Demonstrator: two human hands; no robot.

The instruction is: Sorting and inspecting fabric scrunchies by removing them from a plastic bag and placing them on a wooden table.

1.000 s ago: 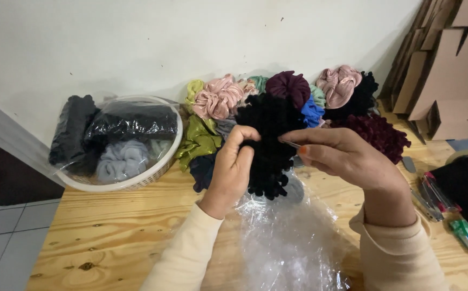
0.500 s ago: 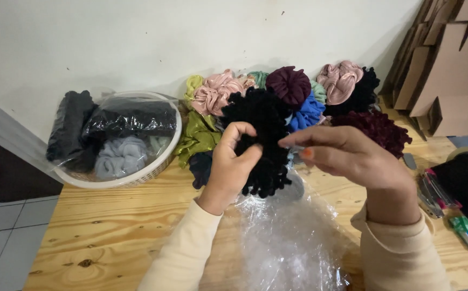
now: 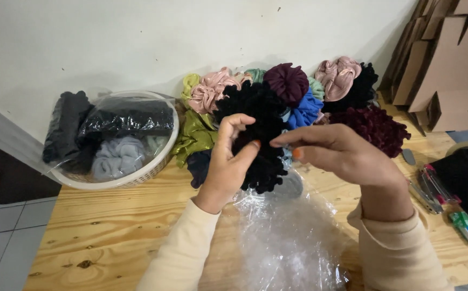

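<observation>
A black velvet scrunchie [image 3: 258, 137] is pinched between the left hand [image 3: 226, 164] and right hand [image 3: 339, 153] above a clear plastic bag [image 3: 288, 242] on the wooden table [image 3: 110, 231], a heap of coloured scrunchies [image 3: 293, 102] being partly hidden behind it and a white basket [image 3: 148, 172] being set well left.

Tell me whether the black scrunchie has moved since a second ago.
No, barely: the black scrunchie sits in both hands in front of the maroon scrunchie as before; only the left hand fingers shifted.
</observation>
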